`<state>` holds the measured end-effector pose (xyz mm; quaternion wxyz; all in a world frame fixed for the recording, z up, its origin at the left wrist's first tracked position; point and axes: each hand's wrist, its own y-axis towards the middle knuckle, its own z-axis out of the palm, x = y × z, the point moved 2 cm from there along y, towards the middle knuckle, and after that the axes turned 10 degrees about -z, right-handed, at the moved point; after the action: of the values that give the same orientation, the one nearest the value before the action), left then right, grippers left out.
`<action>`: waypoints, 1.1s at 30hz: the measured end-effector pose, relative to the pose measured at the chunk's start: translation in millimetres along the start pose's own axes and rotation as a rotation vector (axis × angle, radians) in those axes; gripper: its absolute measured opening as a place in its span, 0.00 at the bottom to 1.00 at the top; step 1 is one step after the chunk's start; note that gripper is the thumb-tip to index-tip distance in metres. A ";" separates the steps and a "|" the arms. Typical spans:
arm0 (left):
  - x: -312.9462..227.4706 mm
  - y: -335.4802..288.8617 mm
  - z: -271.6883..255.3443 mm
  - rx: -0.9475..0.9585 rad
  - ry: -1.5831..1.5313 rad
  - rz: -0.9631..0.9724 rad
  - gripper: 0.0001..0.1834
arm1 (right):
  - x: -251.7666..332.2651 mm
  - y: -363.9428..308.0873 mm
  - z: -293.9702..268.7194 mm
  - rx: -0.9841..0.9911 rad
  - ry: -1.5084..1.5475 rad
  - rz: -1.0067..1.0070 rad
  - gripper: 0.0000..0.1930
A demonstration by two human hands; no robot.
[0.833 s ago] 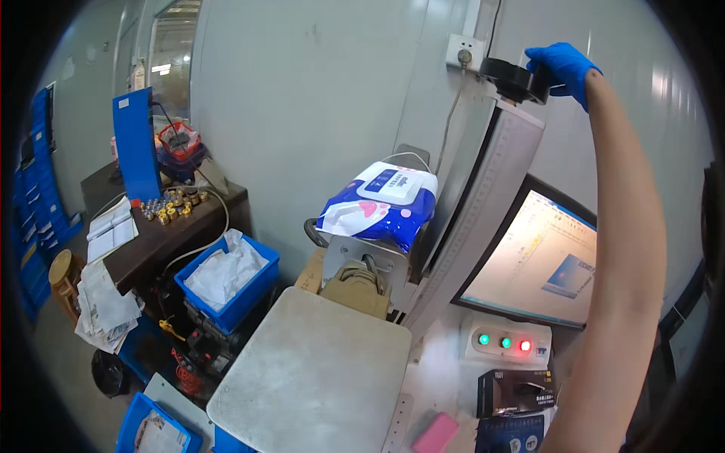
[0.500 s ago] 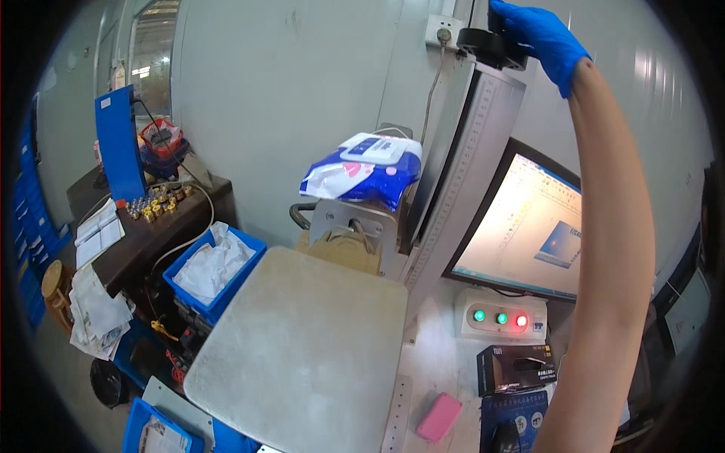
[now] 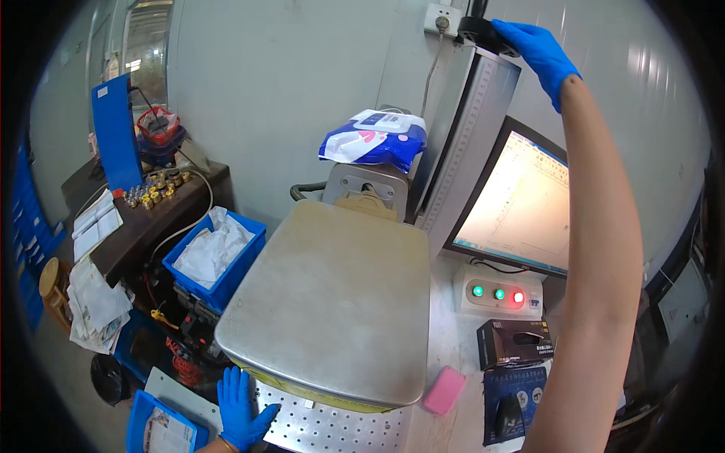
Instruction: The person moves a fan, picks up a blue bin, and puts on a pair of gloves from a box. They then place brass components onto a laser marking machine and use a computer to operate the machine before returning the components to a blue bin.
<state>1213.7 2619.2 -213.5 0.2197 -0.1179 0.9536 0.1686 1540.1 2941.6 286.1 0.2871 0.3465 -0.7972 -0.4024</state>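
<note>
My right hand (image 3: 540, 57), in a blue glove, is raised at the upper right with its fingers closed on the edge of a black handwheel (image 3: 483, 35). The wheel tops a tall metal column (image 3: 461, 128) with a scale on it. Attached to the column, a large silver machine housing (image 3: 332, 294) fills the middle. Below, my left hand (image 3: 242, 411), also blue-gloved, lies with fingers spread by the left edge of a perforated metal plate (image 3: 332, 426). It holds nothing. The housing overhangs much of this plate.
A wipes pack (image 3: 375, 138) rests behind the housing. To the right are a monitor (image 3: 513, 204), a control box with lit buttons (image 3: 498, 293), a black carton (image 3: 515, 343), a mouse (image 3: 510, 415) and a pink case (image 3: 445, 390). Leftward stand a blue bin (image 3: 260, 240) and brass-coloured parts (image 3: 155, 189).
My left hand has come fully into view beside the perforated plate. My right hand has shifted lower along the handwheel's rim. The housing sits further right and higher in view, showing more plate.
</note>
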 end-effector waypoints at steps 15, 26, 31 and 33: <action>7.9 5.5 9.3 0.061 -0.093 0.011 0.47 | 71.8 -142.0 -19.2 -0.362 -0.347 -0.348 0.24; 18.5 39.5 16.0 -0.057 -0.222 0.070 0.38 | 49.6 -585.1 -24.5 -0.051 -0.639 0.471 0.25; 20.5 15.2 -9.9 0.001 -0.565 0.032 0.35 | 35.6 -649.4 3.4 0.036 -0.605 0.500 0.28; 22.4 -3.6 -24.3 0.036 -0.672 0.040 0.34 | 36.8 -644.4 8.7 0.033 -0.580 0.526 0.28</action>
<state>1185.9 2603.5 -204.1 0.5206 -0.0329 0.8328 0.1855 1719.0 2635.7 -253.4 0.1374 0.0068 -0.9133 -0.3834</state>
